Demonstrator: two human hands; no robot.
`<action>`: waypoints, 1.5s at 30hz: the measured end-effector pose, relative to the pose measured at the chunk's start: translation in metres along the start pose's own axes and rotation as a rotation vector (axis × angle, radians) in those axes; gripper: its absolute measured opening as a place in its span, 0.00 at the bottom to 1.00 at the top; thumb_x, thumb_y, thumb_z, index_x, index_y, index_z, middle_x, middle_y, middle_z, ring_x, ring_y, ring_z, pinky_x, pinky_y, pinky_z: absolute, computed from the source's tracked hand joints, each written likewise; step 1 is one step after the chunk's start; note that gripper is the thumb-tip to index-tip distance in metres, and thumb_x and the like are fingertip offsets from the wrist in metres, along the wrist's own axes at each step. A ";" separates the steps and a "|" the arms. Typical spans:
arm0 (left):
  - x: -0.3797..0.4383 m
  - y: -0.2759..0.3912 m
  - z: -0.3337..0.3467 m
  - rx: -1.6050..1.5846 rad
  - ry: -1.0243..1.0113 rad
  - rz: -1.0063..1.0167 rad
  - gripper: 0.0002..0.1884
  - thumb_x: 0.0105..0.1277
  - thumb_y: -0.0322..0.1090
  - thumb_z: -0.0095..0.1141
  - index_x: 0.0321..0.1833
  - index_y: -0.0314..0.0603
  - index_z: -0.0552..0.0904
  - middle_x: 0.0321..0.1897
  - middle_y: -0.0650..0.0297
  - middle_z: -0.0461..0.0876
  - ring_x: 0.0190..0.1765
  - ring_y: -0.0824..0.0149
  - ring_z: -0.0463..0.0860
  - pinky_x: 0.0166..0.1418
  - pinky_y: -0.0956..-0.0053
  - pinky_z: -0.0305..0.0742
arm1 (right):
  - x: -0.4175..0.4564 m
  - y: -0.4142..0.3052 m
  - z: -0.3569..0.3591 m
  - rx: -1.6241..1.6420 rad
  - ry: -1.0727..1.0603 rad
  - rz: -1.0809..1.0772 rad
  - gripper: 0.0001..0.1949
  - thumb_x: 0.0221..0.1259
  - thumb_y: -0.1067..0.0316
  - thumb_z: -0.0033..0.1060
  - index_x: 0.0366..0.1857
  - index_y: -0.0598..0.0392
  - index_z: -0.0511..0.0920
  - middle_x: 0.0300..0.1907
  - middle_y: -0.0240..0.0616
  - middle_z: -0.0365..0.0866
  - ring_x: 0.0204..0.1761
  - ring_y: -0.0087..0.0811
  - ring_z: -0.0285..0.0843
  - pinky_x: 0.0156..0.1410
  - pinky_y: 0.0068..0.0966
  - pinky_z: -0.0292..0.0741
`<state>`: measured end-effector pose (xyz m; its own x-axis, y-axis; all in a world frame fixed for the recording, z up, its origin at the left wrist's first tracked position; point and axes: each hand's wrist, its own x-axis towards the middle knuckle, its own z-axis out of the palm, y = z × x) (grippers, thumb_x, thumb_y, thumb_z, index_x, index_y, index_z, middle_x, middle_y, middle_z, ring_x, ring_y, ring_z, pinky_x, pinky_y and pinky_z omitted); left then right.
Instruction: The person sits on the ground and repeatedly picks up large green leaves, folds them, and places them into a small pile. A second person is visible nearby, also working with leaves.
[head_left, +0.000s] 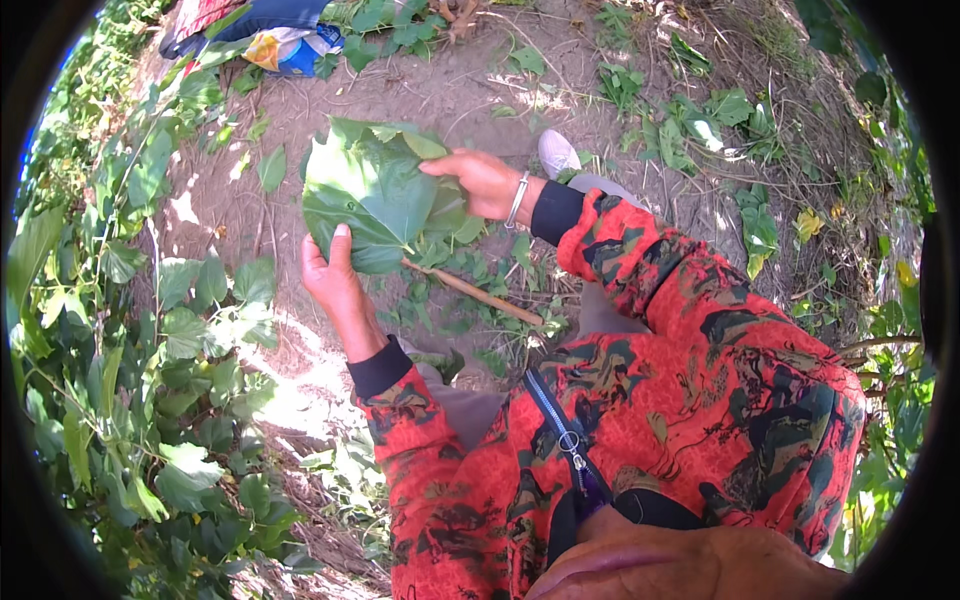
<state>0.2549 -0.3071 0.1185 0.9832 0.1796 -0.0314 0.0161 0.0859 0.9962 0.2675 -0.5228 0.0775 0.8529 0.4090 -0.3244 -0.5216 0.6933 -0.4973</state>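
Observation:
Between my hands is a stack of large green leaves (367, 199), held out over the ground. My left hand (336, 281) grips the near left edge, its thumb on top and the fingers partly hidden at the side and beneath. At the far right edge, my right hand (480, 180) pinches the stack, with a silvery bangle (517, 199) at the wrist. The top leaf is broad and glossy, with light veins meeting at its stalk end. Other leaf edges show behind it, some curled at the far side. Below the stack, a bare brown stick (480, 294) slants across the ground litter.
Leafy branches (187, 330) crowd the left side. Picked or fallen leaves (754, 225) and thin twigs lie on bare soil (450, 90) to the right. A printed blue and white bag (289, 52) and dark cloth (266, 13) lie at the far left. My shoe (558, 152) stands beyond my right wrist.

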 end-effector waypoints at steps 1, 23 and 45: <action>0.000 0.000 -0.003 -0.013 0.012 -0.013 0.10 0.63 0.25 0.58 0.48 0.35 0.78 0.40 0.64 0.82 0.41 0.73 0.79 0.49 0.78 0.74 | 0.000 0.000 -0.001 0.000 0.003 0.002 0.13 0.66 0.66 0.52 0.50 0.61 0.75 0.46 0.39 0.81 0.46 0.33 0.81 0.55 0.37 0.78; -0.004 -0.006 0.007 -0.225 -0.036 -0.103 0.13 0.65 0.28 0.55 0.52 0.36 0.76 0.42 0.60 0.82 0.41 0.68 0.82 0.49 0.74 0.77 | 0.005 0.013 -0.004 -0.149 -0.021 0.060 0.12 0.69 0.67 0.47 0.49 0.62 0.76 0.45 0.38 0.82 0.43 0.29 0.82 0.50 0.29 0.79; -0.004 -0.019 0.016 0.052 0.083 0.135 0.05 0.61 0.25 0.58 0.38 0.36 0.76 0.35 0.67 0.77 0.37 0.76 0.74 0.46 0.79 0.72 | -0.009 0.004 0.010 -0.117 -0.157 0.036 0.13 0.69 0.70 0.44 0.53 0.59 0.74 0.48 0.35 0.81 0.46 0.25 0.81 0.53 0.26 0.79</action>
<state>0.2531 -0.3248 0.1013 0.9589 0.2662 0.0984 -0.1034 0.0049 0.9946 0.2581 -0.5171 0.0865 0.8220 0.5260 -0.2182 -0.5426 0.6070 -0.5807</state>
